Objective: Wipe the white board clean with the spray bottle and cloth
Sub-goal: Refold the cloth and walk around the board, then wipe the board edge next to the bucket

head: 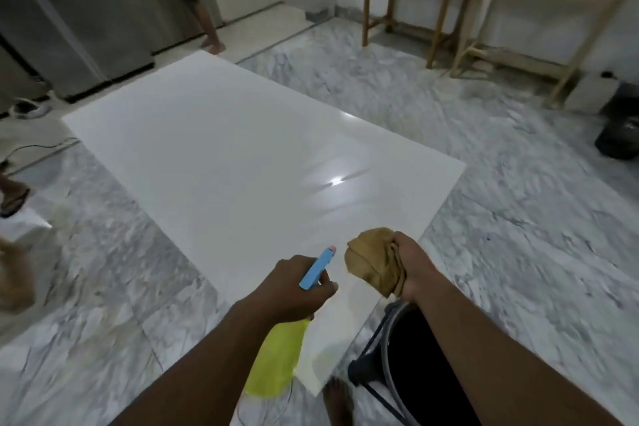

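The left grip (297, 287) curls round the spray bottle (276, 360), its nozzle (318, 268) pointing over the white board (242, 149), which lies flat on the marble floor (518, 218). The right grip (411, 266) clutches a bunched brown cloth (370, 263) above the board's near edge.

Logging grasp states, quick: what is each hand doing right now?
Left hand: grips the yellow spray bottle with blue trigger head.
Right hand: holds the bunched tan cloth.

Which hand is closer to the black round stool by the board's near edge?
Right. The right hand, gripping the cloth, sits just above the stool rim; the left hand, holding the spray bottle, is farther left.
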`<state>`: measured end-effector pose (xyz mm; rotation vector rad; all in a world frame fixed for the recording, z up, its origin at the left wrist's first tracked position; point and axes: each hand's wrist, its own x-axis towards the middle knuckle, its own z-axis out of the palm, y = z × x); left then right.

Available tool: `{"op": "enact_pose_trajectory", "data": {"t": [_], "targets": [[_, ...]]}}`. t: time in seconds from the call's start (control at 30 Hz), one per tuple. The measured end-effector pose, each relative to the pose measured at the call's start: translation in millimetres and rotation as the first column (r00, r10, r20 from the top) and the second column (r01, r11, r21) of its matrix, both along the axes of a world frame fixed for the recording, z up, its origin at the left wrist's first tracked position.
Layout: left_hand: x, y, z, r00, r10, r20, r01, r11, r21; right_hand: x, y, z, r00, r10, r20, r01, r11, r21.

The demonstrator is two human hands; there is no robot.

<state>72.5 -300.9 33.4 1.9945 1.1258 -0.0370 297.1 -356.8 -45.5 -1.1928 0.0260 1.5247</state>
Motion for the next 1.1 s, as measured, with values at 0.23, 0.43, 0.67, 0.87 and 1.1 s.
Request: {"op": "enact_pose_trajectory", "data": {"t": [0.23, 0.43, 0.67, 0.87, 1.1], "targets": [[58.9, 105.0, -13.7, 0.999, -0.030, 0.014, 0.030, 0.999, -0.013, 140.8, 100.5, -28.5, 0.901, -0.007, 0.433, 0.019, 1.000, -0.024], [107.9, 162.7, -41.4, 0.997, 0.000, 0.074, -0.001, 1.000, 0.012, 247.0, 164.5, -63.9, -0.062, 0.319, 0.946, -0.013, 0.947, -0.320], [129.1, 184.8, -64.0, 0.996, -0.074, 0.040, 0.073, 0.997, 0.039, 271.1, 161.0, -148.4, -0.339, 0.540, 0.771, -0.044, 0.809, -0.586], [115.9, 181.2, -63.4, 0.998, -0.068, 0.015, 0.068, 0.998, -0.004, 223.9, 139.9, -144.5, -0.291, 0.508, 0.811, -0.039, 0.840, -0.541], [91.3, 168.6, -55.4, 0.995, -0.095, 0.020, 0.096, 0.995, -0.015, 125.5, 98.8, -142.4, -0.252, 0.523, 0.814, -0.067, 0.830, -0.554]]}}
